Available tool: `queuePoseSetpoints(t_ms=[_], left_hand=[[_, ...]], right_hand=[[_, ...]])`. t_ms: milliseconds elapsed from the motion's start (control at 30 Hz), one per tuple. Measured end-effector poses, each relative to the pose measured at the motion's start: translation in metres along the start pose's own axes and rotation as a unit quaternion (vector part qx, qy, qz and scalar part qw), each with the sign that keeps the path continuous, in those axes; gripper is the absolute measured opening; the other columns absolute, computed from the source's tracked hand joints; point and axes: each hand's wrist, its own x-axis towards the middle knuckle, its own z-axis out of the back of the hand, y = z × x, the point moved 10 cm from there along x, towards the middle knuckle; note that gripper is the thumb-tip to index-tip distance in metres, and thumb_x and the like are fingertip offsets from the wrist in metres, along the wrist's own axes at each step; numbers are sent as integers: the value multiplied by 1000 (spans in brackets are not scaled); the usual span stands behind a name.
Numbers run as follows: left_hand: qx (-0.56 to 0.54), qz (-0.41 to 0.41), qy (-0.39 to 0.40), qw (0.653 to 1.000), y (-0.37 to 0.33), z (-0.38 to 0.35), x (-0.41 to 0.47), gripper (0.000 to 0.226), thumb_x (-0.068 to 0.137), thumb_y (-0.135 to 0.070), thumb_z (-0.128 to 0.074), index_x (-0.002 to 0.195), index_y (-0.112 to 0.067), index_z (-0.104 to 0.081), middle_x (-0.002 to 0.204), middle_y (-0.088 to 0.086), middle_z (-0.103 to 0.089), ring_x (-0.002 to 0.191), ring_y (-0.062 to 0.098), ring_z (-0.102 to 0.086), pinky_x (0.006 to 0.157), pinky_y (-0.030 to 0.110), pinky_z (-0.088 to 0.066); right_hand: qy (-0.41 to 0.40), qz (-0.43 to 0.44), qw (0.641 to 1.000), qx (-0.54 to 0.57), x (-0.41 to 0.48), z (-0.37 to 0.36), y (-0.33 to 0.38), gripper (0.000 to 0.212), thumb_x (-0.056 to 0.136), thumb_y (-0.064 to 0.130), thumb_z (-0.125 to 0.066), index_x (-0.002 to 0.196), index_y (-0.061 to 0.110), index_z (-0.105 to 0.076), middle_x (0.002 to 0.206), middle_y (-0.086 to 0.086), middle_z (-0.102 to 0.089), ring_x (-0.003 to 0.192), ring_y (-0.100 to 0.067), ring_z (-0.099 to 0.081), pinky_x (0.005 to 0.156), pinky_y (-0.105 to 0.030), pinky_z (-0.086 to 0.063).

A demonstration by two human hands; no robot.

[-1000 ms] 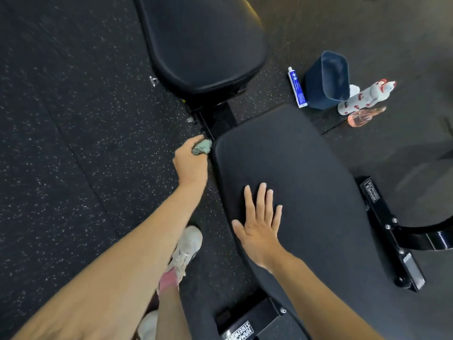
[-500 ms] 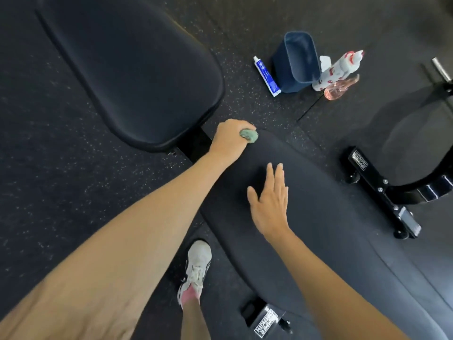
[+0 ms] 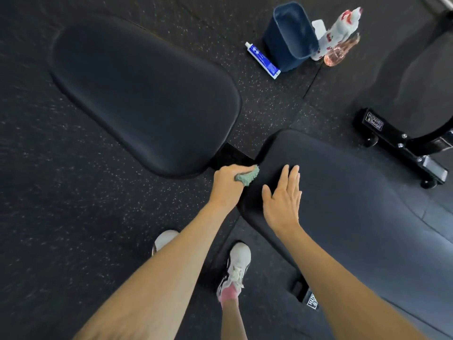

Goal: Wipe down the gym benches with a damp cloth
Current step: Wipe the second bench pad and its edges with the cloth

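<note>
A black padded bench fills the view in two parts: the seat pad (image 3: 147, 94) at upper left and the long back pad (image 3: 355, 204) at right. My left hand (image 3: 226, 186) grips a bunched green cloth (image 3: 247, 176) against the near corner edge of the back pad, by the gap between the pads. My right hand (image 3: 283, 200) lies flat on the back pad just right of the cloth, fingers straight and together.
On the speckled rubber floor beyond the bench stand a dark blue bucket (image 3: 290, 35), a blue-and-white tube (image 3: 262, 60), a white red-patterned bottle (image 3: 339, 29) and a pink clear bottle (image 3: 342, 51). A black frame foot with wheels (image 3: 402, 148) sits at right. My shoes (image 3: 236, 266) are below.
My left hand with the cloth slid from the top corner of the back pad down to its near side edge. The right hand stays flat on the pad. The view shifted.
</note>
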Motion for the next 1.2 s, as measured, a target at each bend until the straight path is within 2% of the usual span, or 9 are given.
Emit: queuePoseSetpoints(t_ms=[100,233,367,667,800,867,933,1033,1200], left_hand=[[14,42,40,998,28,6,-27,48,82,16,-50,114,-14,-70,110,-1,-68,99,10,-61,90,30,-53],[70,26,37,997,27,18,-21,35,85,7,-51,91,-21,-72,93,4,-67,84,14,-58,83,39,-52],[26,39,-35,998,6,3,-1,45,87,10,-44,118,-13,-66,113,-3,-62,105,11,-56,89,11,-42],[85,84,-48,992,17,-5,-55,50,89,10,-43,130,-15,-58,121,3,-65,112,17,-59,98,24,-46],[92,172,-8,981,15,3,-68,32,92,0,-44,111,-12,-67,103,9,-67,97,24,-63,80,36,-56],[3,183,0,983,-13,10,-76,26,92,2,-50,101,-16,-65,100,9,-65,89,18,-62,63,25,-56],[-39,162,-20,986,-56,23,-78,24,93,0,-53,96,-22,-61,105,8,-62,94,19,-61,67,27,-55],[-3,113,-58,992,-135,40,-76,13,94,-9,-55,100,-21,-54,109,6,-58,98,22,-58,80,43,-52],[65,9,-55,996,-292,46,-94,7,95,-16,-54,98,-13,-50,92,4,-55,79,14,-50,64,27,-41]], right_hand=[[13,7,1000,0,-2,-1,11,66,104,29,-34,154,14,6,160,-1,21,148,-16,15,120,-41,2],[3,13,1000,2,-4,0,16,63,104,28,-34,154,14,2,160,-2,18,148,-17,13,121,-41,1],[0,44,999,-13,-8,3,11,61,104,26,-34,154,15,-2,161,-2,17,148,-18,9,121,-39,-3],[49,44,998,-3,-27,17,-12,61,104,27,-33,155,16,1,161,-3,16,149,-20,7,121,-40,-10],[79,48,996,3,-37,36,-16,62,105,28,-32,155,16,2,161,-4,14,149,-20,7,121,-40,-13],[84,44,995,9,-38,55,-17,61,104,28,-33,155,16,0,161,-5,12,149,-21,5,120,-41,-16],[88,25,995,29,-40,82,-15,60,104,27,-35,155,15,-4,162,-6,6,149,-23,1,118,-42,-22],[88,16,992,84,-47,140,6,55,103,24,-37,153,13,-16,159,-8,-14,145,-26,-17,109,-41,-31],[71,79,982,156,-74,262,80,45,100,22,-45,143,9,-41,138,-9,-50,106,-20,-52,78,-24,-36]])
